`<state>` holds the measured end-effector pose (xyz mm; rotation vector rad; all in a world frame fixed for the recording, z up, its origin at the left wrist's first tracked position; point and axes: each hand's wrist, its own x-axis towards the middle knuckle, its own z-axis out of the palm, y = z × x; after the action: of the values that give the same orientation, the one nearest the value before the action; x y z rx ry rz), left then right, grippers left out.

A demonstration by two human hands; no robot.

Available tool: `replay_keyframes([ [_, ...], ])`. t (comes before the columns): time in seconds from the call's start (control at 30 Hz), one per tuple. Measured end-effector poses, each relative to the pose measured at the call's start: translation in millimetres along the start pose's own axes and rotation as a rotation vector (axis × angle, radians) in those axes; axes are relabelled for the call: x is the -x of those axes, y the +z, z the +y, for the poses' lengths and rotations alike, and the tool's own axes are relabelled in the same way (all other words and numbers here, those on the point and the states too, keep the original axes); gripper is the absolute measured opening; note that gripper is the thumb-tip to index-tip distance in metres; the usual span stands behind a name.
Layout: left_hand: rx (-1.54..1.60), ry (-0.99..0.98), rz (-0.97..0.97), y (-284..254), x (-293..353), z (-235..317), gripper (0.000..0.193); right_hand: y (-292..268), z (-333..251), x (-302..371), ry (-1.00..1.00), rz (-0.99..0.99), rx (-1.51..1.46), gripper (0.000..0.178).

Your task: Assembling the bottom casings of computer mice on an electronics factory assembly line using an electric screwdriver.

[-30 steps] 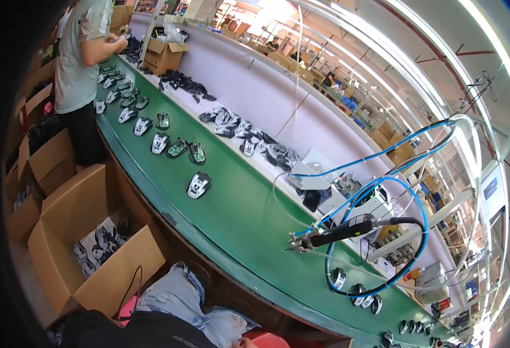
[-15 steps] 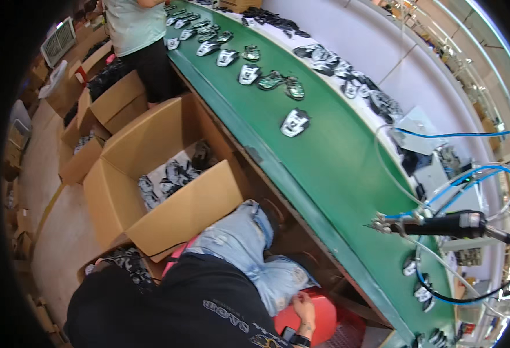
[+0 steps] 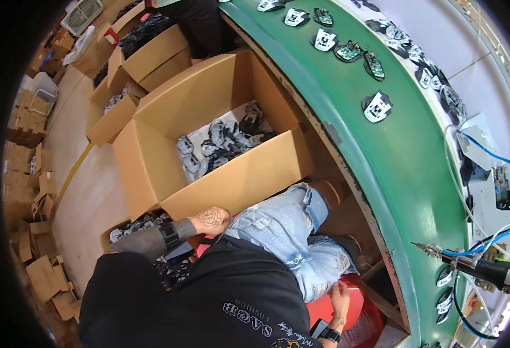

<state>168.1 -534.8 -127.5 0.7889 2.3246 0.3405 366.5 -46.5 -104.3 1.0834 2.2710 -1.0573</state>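
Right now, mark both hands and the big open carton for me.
Left hand (image 3: 212, 220), head view: back of hand.
Right hand (image 3: 341, 300), head view: middle of hand.
Big open carton (image 3: 244, 175), head view: near panel.

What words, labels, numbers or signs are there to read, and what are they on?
Black shirt: pale lettering on the front, which I won't copy out.
Black tool at the right: a pale label, too small to read.
White-and-black shell on the green bench: dark marks, too small to tell if they're writing.
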Motion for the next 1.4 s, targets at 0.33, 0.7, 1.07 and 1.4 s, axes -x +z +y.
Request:
replay_keyframes([
  [0.33, 0.17, 0.027, -0.075, -17, -126, -49, 0.047, 45, 10, 24, 0.325, 0.125, -0.741, 0.031],
  [0.7, 0.912, -0.774, -0.584, 43, -128, -36, 0.066, 117, 115, 52, 0.545, -0.36, -0.424, 0.032],
  [1.07, 0.992, -0.588, -0.71, -64, -187, 51, 0.066, -47, -37, -63, 0.293, -0.234, -0.223, 0.032],
  [1.4, 0.98, -0.4, -0.526, -7, -77, 0, 0.052, 6, 6, -36, 0.234, -0.399, 0.014, 0.032],
])
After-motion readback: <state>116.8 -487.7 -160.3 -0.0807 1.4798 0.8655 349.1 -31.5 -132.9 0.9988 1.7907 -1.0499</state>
